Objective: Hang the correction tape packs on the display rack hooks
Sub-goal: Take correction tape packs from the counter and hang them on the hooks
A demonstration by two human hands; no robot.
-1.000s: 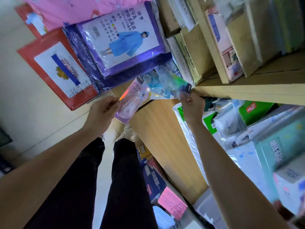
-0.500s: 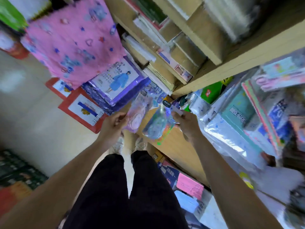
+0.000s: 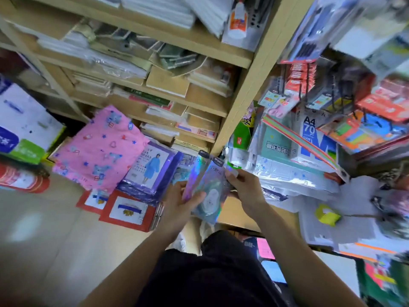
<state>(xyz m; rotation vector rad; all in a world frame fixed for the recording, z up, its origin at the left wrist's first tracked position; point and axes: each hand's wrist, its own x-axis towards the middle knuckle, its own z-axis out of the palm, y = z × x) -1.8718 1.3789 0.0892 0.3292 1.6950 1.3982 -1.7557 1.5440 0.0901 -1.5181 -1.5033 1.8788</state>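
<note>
Head view, from nine o'clock across: a white and blue carton [image 3: 24, 127] stands at the far left edge; toward centre a pink patterned pack [image 3: 99, 149] lies in front of the wooden shelves [image 3: 250, 96], with a purple raincoat pack [image 3: 150, 167] overlapping its three o'clock side; red-bordered cards [image 3: 128, 212] lie on the floor at about seven o'clock of the raincoat pack; near centre the left hand [image 3: 179, 207] grips the correction tape packs [image 3: 208, 191] from their eight o'clock side, thumb curled across the front, fingers behind; the packs are shiny, fanned upright, held in the air between both hands; the right hand [image 3: 245, 187] pinches the front pack's edge at two o'clock, fingers bent; a ream of A4 paper [image 3: 314, 138] sits at two o'clock of that hand; a yellow tape roll [image 3: 327, 214] lies at four o'clock of it; hanging packets [image 3: 296, 83] crowd the frame's one o'clock, blurred.
</note>
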